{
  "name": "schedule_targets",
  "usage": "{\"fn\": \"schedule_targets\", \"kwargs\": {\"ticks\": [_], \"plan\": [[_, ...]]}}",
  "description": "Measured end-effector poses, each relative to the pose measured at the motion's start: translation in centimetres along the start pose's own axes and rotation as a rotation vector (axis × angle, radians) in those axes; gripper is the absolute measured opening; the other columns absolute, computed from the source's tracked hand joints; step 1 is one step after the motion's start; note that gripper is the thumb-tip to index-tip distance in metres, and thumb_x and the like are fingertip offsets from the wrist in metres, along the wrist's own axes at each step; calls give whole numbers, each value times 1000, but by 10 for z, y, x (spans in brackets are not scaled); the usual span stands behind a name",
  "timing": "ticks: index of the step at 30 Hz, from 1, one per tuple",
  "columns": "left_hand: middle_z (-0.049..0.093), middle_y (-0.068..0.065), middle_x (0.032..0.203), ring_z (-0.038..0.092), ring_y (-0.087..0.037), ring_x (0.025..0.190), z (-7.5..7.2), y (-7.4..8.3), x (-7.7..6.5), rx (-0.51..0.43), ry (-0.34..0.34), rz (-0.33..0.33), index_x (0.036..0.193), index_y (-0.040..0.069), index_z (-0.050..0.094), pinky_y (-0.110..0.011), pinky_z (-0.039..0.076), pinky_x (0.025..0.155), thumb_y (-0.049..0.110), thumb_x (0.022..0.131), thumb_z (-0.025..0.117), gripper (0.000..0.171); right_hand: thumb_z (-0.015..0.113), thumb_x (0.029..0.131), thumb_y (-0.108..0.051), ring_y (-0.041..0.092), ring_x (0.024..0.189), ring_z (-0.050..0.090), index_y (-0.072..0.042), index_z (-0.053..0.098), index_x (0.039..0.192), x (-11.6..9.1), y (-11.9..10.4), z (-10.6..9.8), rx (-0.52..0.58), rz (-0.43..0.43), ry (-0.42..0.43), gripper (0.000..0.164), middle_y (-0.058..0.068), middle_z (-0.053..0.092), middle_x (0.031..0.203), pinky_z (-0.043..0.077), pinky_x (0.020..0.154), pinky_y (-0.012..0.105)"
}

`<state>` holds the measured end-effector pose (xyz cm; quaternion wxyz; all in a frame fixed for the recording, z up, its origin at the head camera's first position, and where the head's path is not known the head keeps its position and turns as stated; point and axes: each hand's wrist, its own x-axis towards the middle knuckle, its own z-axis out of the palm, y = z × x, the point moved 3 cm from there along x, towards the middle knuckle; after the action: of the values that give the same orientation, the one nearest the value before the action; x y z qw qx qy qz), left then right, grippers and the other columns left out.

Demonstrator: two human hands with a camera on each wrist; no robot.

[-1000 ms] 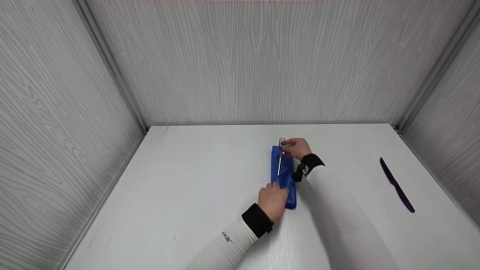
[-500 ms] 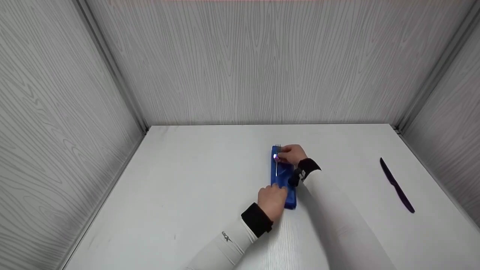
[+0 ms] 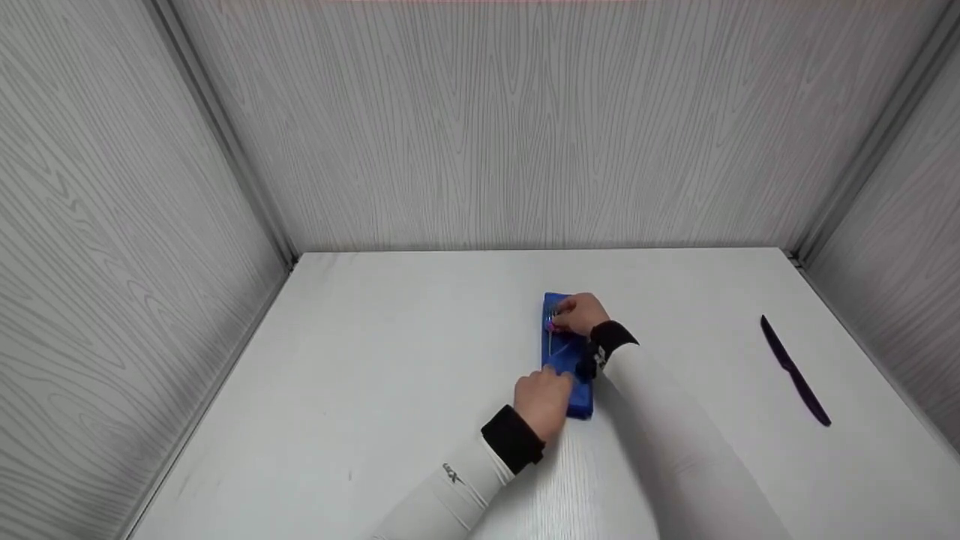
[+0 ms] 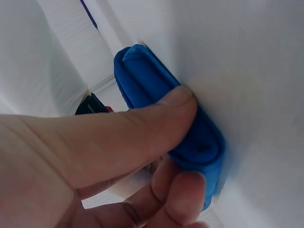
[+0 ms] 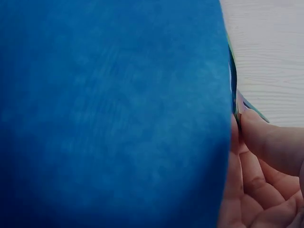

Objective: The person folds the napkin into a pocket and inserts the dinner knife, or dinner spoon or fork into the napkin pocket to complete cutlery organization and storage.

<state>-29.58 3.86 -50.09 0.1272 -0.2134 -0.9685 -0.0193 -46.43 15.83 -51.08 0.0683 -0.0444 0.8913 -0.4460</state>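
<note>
A folded blue cloth napkin (image 3: 581, 406) lies lengthwise on the white table, right of centre. My left hand (image 3: 543, 399) grips its near end; in the left wrist view the thumb lies on the layered fold (image 4: 147, 78) and the fingers curl at its side. Over the napkin's far half, my right hand (image 3: 583, 314) pinches a shiny fork (image 3: 550, 343) near the tines, which point away from me. The handle's near end runs toward my left fingers, where its tip is hard to see. Blue cloth (image 5: 114, 99) hides most of the fork in the right wrist view.
A dark purple knife (image 3: 795, 370) lies slanted on the table (image 3: 375, 360) to the right, apart from both hands. Grey wood-grain panels (image 3: 480, 127) stand at the back and on both sides.
My right hand has drawn the fork toward me and slightly left, so its tines now sit over the napkin instead of past its far edge. My left hand has hardly moved.
</note>
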Motion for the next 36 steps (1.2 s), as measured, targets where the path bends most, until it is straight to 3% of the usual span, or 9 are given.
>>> {"fn": "schedule_targets", "kwargs": {"ticks": [4, 9, 17, 22, 28, 36], "plan": [[73, -10, 107, 72, -22, 80, -1, 0, 1, 50, 20, -6, 104, 13, 76, -36, 57, 61, 16, 90, 80, 15, 74, 95, -4, 26, 87, 75, 11, 69, 125, 2, -2, 1, -116, -52, 34, 35, 22, 78, 101, 57, 88, 39], [74, -7, 105, 72, -21, 79, -1, -1, 2, 69, 20, -8, 105, 12, 78, -36, 58, 62, 18, 90, 80, 16, 73, 95, -3, 33, 92, 76, 12, 69, 122, 2, -4, 3, -149, -77, 34, 31, 23, 78, 100, 57, 90, 44], [72, -6, 99, 72, -21, 79, -2, 0, 1, 85, -52, 5, 103, 12, 78, -36, 57, 63, 21, 90, 80, 16, 75, 94, -5, 29, 89, 74, 8, 71, 115, 1, -4, 4, -187, -57, 23, 25, 19, 76, 99, 56, 91, 42], [73, -6, 98, 72, -21, 76, -2, 0, 1, 89, -32, 26, 100, 12, 78, -37, 56, 62, 21, 90, 79, 14, 79, 92, -9, 26, 88, 73, 6, 70, 115, 2, -4, 5, -197, -19, 23, 28, 20, 76, 103, 56, 87, 40], [73, -6, 97, 71, -20, 74, -1, 0, 1, 95, -15, 43, 99, 12, 78, -36, 55, 60, 24, 88, 82, 17, 83, 89, -10, 32, 93, 74, 9, 65, 121, 3, -4, 4, -177, 4, 48, 41, 25, 74, 110, 56, 94, 44], [73, -5, 97, 70, -19, 70, 0, 0, 1, 111, 17, 60, 95, 13, 79, -35, 54, 58, 25, 85, 84, 16, 81, 91, -10, 27, 89, 75, 7, 64, 120, 4, -1, 6, -189, 23, 33, 37, 22, 76, 104, 56, 91, 41]]}}
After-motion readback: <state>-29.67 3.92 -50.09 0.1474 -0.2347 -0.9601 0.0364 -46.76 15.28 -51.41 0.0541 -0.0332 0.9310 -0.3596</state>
